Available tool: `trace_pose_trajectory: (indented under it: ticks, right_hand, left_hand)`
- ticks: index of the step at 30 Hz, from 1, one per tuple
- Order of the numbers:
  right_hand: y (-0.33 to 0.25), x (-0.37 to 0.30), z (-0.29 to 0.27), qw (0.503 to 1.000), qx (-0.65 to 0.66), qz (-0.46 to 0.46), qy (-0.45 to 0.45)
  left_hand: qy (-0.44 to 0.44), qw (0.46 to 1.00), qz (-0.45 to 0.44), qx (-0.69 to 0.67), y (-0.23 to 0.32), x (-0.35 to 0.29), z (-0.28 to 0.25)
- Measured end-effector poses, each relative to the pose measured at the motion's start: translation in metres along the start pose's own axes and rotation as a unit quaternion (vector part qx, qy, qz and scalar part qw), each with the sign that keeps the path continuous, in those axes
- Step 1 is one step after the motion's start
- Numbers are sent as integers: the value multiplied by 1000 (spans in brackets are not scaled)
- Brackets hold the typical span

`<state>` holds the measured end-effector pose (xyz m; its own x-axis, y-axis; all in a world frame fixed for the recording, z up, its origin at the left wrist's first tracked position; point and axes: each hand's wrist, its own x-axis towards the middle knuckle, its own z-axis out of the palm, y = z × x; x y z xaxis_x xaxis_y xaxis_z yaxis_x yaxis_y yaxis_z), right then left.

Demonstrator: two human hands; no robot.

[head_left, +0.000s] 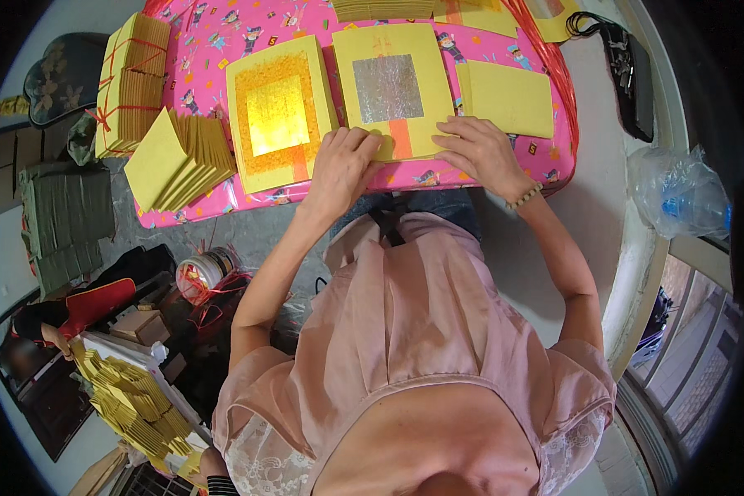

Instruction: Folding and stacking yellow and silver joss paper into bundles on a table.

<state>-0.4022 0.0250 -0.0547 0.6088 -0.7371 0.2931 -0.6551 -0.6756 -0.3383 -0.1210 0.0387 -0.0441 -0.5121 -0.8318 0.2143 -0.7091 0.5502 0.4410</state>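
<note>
A stack of yellow joss paper (351,103) with a silver foil square and an orange band lies flat in front of me. My left hand (343,168) holds its near left corner, fingers close together and bent over the edge. At the near right corner, my right hand (481,155), a beaded bracelet on its wrist, grips the same stack with its fingers on top. Just left of this is another joss paper stack (241,107) bearing a gold foil square on an orange print. A plain yellow stack (512,101) lies beyond my right hand.
The pink patterned table cover (202,58) carries red-tied yellow bundles (132,87) and a fanned stack (174,161) at left. Red string (564,91) hangs over the right edge. A white bucket (202,277) stands below. Another person's hand (55,337) touches yellow paper (132,397) at lower left.
</note>
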Motion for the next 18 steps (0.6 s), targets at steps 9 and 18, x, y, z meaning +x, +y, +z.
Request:
trace_pose_trajectory:
  ticks: [9,18]
  right_hand:
    - [-4,7,-6,986,153,71,5]
    - [4,9,-1,971,219,93,2]
  left_hand:
    - [-38,998,8,-42,-4,6,-11]
    - [-65,997,2,-41,-7,10,-16]
